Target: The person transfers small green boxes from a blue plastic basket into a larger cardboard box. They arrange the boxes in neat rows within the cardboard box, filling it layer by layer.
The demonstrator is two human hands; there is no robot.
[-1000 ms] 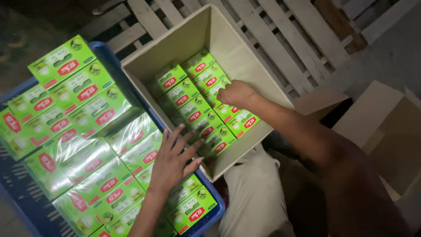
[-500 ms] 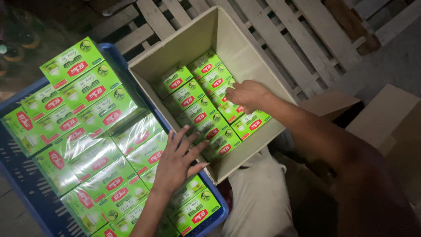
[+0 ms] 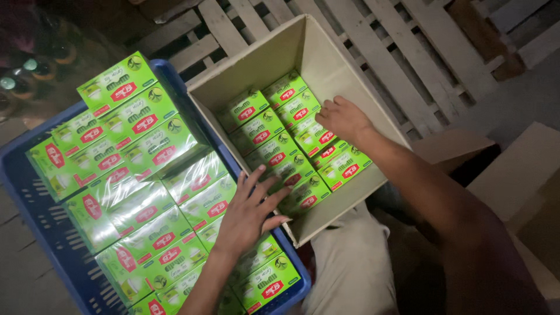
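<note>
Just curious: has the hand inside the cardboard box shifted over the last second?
No, hardly: the right hand rests on the same green packets in the cardboard box.

I see the crate (image 3: 35, 216) on the left and the cardboard box (image 3: 344, 64) just beside it on the right, their near walls touching. Both rest on the slatted pallet (image 3: 408, 64), which extends behind and to the right. Packets (image 3: 146, 122) fill the crate in rows; further packets (image 3: 280, 125) lie in rows inside the box. My left hand (image 3: 248, 213) lies on the crate's packets at the box wall. My right hand (image 3: 344, 119) rests inside the box on its packets. Another carton (image 3: 525, 169) stands at far right.
</note>
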